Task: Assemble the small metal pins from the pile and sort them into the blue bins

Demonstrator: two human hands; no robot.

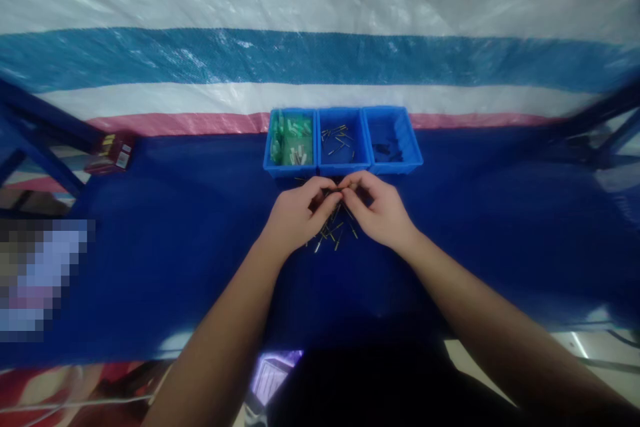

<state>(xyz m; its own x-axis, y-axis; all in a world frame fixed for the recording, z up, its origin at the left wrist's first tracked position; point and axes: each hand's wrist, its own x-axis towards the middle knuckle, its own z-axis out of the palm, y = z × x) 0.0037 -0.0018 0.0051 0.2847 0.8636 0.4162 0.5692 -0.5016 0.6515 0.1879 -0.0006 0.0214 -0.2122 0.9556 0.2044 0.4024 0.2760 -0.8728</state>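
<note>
My left hand [303,212] and my right hand [379,208] meet fingertip to fingertip over the middle of the blue table. Both are closed in a pinch around something small that the fingers hide. Beneath them lies a loose pile of thin metal pins [330,232], some brassy and some silvery. Just beyond my fingers stand three joined blue bins. The left bin [291,169] has small white and clear pieces with green plastic. In the middle bin [344,167] are several thin pins like those in the pile. A few small dark pieces lie in the right bin [397,166].
The blue tabletop [200,233] stretches to both sides. A dark red box [111,152] sits at its far left, beside a blue metal frame [40,137]. Behind the bins hangs a striped plastic sheet [320,57]. A lit screen [273,377] shows below the front edge.
</note>
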